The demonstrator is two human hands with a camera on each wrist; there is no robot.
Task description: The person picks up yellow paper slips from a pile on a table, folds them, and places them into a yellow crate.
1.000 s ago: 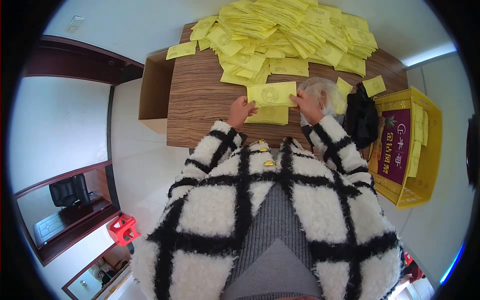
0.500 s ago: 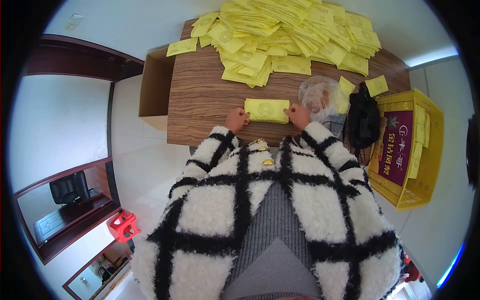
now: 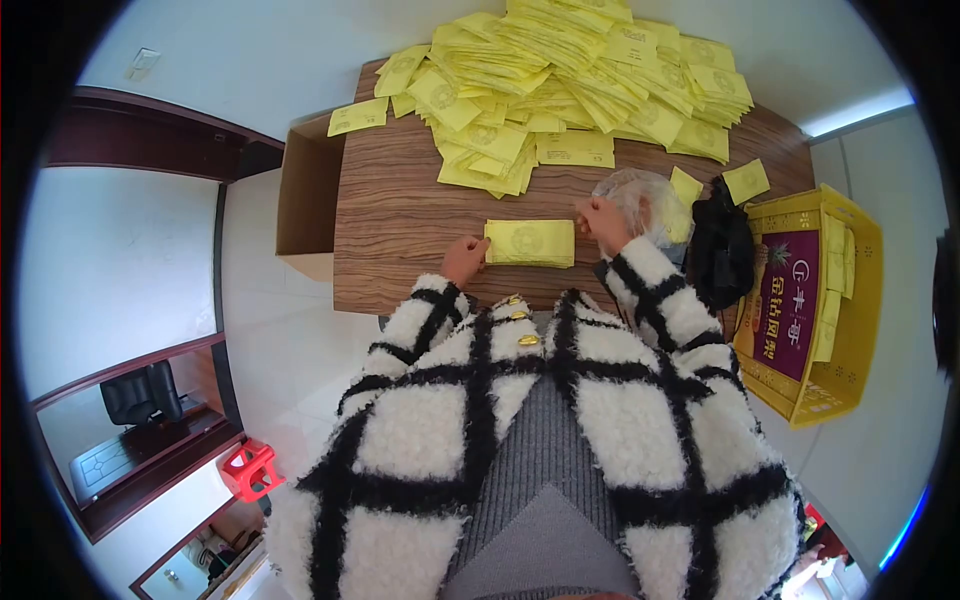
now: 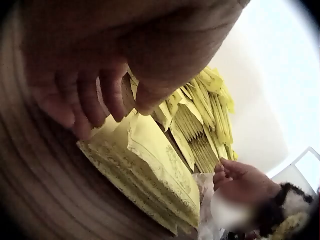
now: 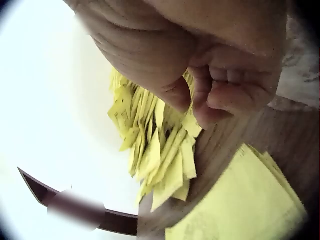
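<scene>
on the desk (image 3: 400,230) i see the big yellow heap (image 3: 580,70) at the far side and a neat stack (image 3: 530,243) near my edge, long axis running left to right. my left hand (image 3: 465,260) sits at the stack's left end, fingers loosely curled, touching that end as far as i can tell, holding nothing. my right hand (image 3: 603,222) is off the stack's far right corner, fingers curled and empty, just beside the plastic bag (image 3: 650,195). so the left grip is nearer.
</scene>
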